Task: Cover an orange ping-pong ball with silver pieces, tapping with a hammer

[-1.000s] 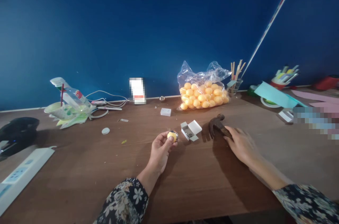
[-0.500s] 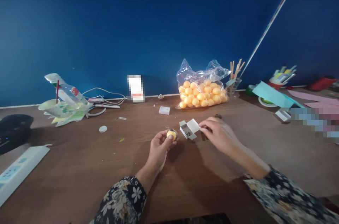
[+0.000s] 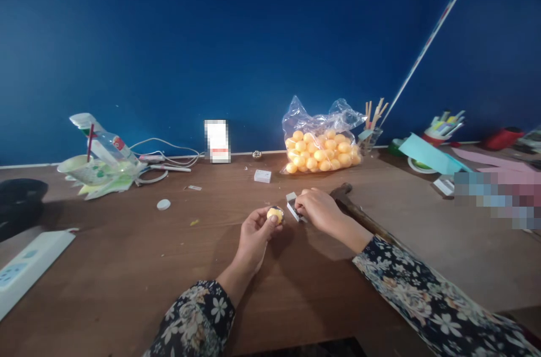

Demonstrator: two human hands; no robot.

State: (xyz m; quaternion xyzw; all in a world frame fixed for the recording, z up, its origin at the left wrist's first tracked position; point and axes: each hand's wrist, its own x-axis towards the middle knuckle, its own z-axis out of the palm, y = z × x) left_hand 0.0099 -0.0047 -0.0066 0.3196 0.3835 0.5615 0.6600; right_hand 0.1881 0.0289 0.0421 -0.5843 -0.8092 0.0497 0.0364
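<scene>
My left hand (image 3: 255, 233) is closed around a small yellow ball (image 3: 275, 215) with a dark patch along its upper edge, held just above the table. My right hand (image 3: 316, 208) has its fingers pinched together inside a small open white box (image 3: 292, 209), right beside the ball. The fingertips and whatever they grip are hidden by the hand and the box wall. Beyond the right wrist lies a hammer (image 3: 359, 213), its wooden handle running under the sleeve.
At the back stands a clear bag of yellow balls (image 3: 323, 155), beside a glass of wooden sticks (image 3: 372, 134). A closed small box (image 3: 262, 177), a white cap (image 3: 163, 205) and a phone (image 3: 218, 142) lie around. Left are a power strip (image 3: 29, 270) and a plastic bottle (image 3: 112, 146).
My right hand has moved left from the box's lid flap into the box, covering much of it. More of the hammer shows. My left hand still holds the ball in the same place.
</scene>
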